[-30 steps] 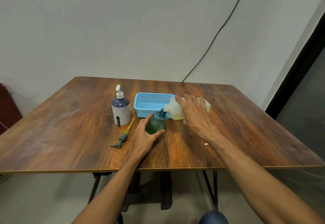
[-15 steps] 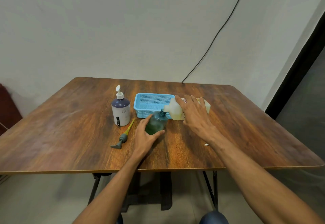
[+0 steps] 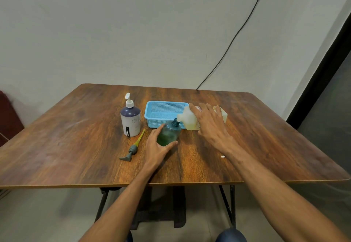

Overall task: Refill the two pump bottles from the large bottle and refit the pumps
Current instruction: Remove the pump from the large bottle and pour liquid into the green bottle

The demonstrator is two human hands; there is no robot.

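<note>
A small green pump bottle (image 3: pixel 169 134) stands mid-table with its neck open, and my left hand (image 3: pixel 157 146) grips its lower body. My right hand (image 3: pixel 210 126) holds the large pale bottle (image 3: pixel 190 119) tipped on its side, its spout right at the green bottle's neck. The removed grey pump with its yellow tube (image 3: pixel 133 146) lies flat on the wooden table (image 3: pixel 76 137) to the left. Behind it stands a dark purple and white pump bottle (image 3: pixel 130 121) with its white pump fitted.
A light blue mesh basket (image 3: pixel 163 112) sits directly behind the green bottle. A small white scrap (image 3: pixel 223 157) lies by my right forearm. A black cable (image 3: pixel 228 46) runs down the wall to the table's back edge. A dark red object (image 3: pixel 7 116) stands far left.
</note>
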